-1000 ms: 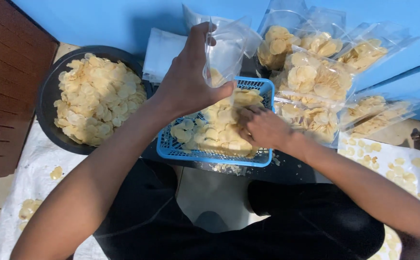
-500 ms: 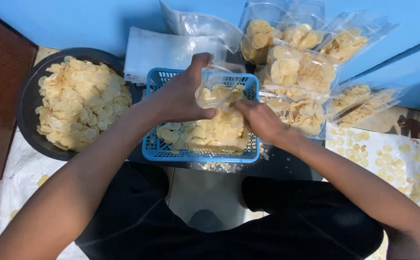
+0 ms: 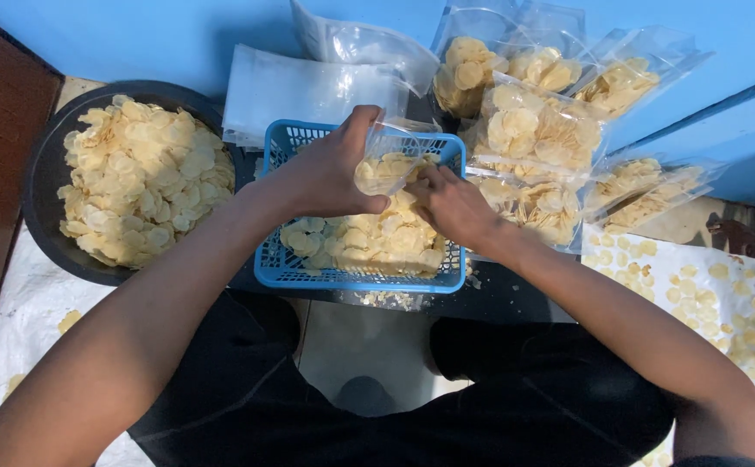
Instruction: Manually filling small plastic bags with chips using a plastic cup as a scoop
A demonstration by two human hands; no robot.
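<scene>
My left hand (image 3: 330,173) grips a clear plastic bag (image 3: 392,156) partly filled with pale yellow chips, holding it low over a blue plastic basket (image 3: 356,278). My right hand (image 3: 452,204) rests at the bag's mouth, its fingers closed around some chips on the heap in the basket. The basket sits between my knees and holds a mound of chips (image 3: 369,238).
A black round basin (image 3: 42,190) heaped with chips stands at the left. Several filled clear bags (image 3: 537,130) lean against the blue wall at the back right. A stack of empty bags (image 3: 304,86) lies behind the basket. Loose chips lie on a white sheet (image 3: 715,294) at right.
My left hand has lowered the bag from above the basket down to the chip heap. My right hand has moved from the heap to the bag's mouth.
</scene>
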